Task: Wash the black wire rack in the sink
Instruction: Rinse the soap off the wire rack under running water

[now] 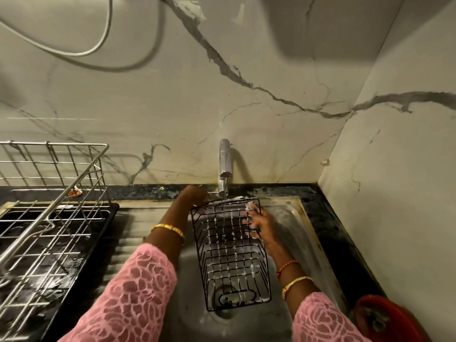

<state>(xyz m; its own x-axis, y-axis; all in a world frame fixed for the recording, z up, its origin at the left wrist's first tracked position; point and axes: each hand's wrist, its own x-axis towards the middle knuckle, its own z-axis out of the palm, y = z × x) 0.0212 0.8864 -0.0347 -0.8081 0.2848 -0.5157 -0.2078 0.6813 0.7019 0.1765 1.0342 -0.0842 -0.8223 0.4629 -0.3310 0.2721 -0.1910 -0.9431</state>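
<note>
**Rack under the tap, suds on the wires**

Water runs from the tap [225, 164] and I have the black wire rack [229, 253] right beneath it, held over the sink [283, 218] basin. My left hand [195, 196] grips the rack's far corner, just beside the tap's stream, fingers curled round the top wire. My right hand [256, 224] grips the opposite side of that same far end, fingers hooked through the mesh and foamy with soap.

Where are we in the job? By my reckoning, somewhere in the middle. White lather clings to many wire crossings down the rack, so the soaping looks done or nearly so. The stream lands only on the end nearest the tap, and the stretch away from the tap carries plenty of suds, so most of the rinsing is left. I judge the whole length needs to pass under the water, and the underside too, which I cannot see from here.

The rack is a long basket, and its long axis runs straight away from the tap toward my body. The far end sits up at the tap; the near end, with its small oval plate, hangs over the drain [225, 296]. Its open side faces up toward me, tilted so the tap end rides higher.

Left of the tap stands a steel dish rack [49, 218] on the tabletop; a red bowl [385, 317] sits off to the right.
</note>
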